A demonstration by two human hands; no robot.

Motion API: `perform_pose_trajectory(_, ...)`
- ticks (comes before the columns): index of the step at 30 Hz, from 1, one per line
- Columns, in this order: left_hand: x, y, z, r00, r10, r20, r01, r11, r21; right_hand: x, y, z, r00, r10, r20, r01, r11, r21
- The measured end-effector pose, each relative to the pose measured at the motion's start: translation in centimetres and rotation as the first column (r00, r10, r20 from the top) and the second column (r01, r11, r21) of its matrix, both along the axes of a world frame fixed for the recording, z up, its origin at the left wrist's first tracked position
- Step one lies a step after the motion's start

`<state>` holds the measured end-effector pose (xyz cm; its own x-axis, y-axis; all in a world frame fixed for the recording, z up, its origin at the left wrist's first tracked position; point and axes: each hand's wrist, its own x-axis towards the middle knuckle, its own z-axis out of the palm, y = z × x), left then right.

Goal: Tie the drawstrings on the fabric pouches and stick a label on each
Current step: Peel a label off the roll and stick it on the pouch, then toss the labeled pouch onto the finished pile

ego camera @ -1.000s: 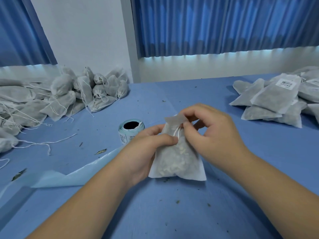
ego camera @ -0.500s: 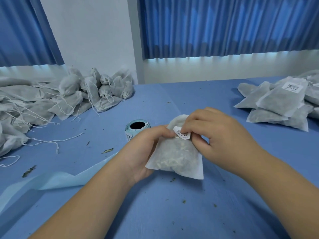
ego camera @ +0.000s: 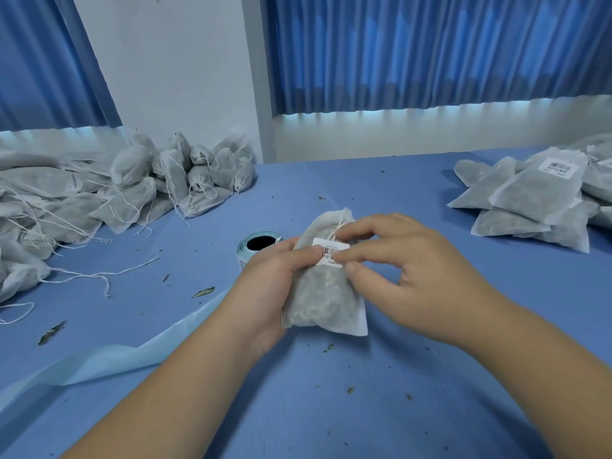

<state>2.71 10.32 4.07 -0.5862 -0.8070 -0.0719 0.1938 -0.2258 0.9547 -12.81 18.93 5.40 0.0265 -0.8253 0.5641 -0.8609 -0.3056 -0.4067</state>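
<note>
White label [ego camera: 331, 251] near top of pouch [ego camera: 326, 294]

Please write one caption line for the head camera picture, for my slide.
Left hand grips a filled pouch while right hand pinches a barcode label against it near its top.

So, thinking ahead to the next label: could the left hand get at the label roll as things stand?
Probably yes: the label roll stands just beyond the left hand, nothing between them, though that hand grips the pouch and must let go first.
</note>
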Motion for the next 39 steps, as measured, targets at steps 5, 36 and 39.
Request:
perform_pose_trajectory(5,-0.7,0.6,-0.6,0.989,0.141,0.052,-0.118,0.941,-0.317,0.5,-1.1,-0.9,0.936,-0.184,0.301,0.181,0.983,0.038)
perform_pose_trajectory(36,-12.7,1.2,3.2,0.952,0.291,0.095,-0.235,0.893,-0.384,-8.8,0.2,1.9,0.452,-0.11,0.885,-0.301,0.915,0.268)
perform_pose_trajectory(39,-14.7,1.1,3.8,0.959,0.277,0.064,-0.247,0.924,-0.293,-11.1,1.0,2.0,0.418,-0.078,0.905,-0.36,0.9,0.245)
